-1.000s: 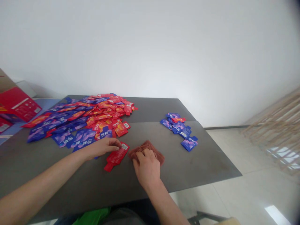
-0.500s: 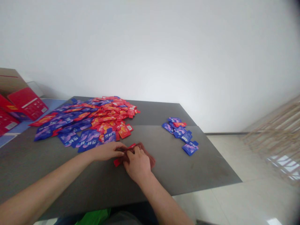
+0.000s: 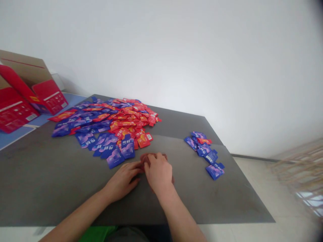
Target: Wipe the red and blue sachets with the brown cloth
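Grey table (image 3: 191, 205) ran under two forearms angled inward. Palms down and close together, the left hand (image 3: 123, 181) touched one brown cloth's (image 3: 144, 157) edge, the right hand (image 3: 158, 171) covered it; grip unclear. Beyond lay one red sachet (image 3: 204, 141), at least five blue sachets (image 3: 214, 171), and one large mixed pile (image 3: 123, 117).

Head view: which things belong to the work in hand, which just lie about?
In the work:
- brown cloth, under right hand, left hand at its edge
- likely large sachet pile and small sachet group

Lying about, apparently:
- open red carton
- blurred wooden slats
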`<action>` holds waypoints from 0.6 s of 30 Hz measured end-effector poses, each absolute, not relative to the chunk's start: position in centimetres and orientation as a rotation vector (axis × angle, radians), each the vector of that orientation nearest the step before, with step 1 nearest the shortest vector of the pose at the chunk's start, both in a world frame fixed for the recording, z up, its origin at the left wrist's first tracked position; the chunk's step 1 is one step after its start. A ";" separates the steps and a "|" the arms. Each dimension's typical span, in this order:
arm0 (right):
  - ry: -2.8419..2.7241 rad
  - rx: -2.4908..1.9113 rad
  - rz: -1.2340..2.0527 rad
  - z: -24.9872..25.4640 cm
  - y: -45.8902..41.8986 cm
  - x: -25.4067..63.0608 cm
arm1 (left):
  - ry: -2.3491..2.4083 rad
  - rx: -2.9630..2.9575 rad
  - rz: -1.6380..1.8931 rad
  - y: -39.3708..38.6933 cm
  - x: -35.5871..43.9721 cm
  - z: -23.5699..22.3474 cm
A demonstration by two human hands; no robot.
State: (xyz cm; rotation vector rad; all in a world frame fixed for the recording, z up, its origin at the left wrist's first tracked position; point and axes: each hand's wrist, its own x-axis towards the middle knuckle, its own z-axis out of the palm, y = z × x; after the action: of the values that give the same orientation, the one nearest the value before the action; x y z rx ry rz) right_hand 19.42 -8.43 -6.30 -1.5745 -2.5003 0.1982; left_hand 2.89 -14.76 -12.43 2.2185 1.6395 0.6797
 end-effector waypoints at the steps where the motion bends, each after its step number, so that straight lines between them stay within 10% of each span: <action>1: -2.554 -1.528 0.173 -6.6 -8.8 19.2 | 1.624 2.227 0.676 -14.8 2.8 -12.4; 18: -2.536 -1.505 0.059 -5.8 -4.2 23.1 | 1.600 2.276 0.665 -14.3 1.5 -14.5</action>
State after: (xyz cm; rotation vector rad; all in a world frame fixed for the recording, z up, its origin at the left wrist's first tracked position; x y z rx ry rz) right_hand 23.10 -4.19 -5.84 -1.5048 -2.5356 0.0589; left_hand 1.46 -14.26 -14.49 2.2762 1.6004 0.6650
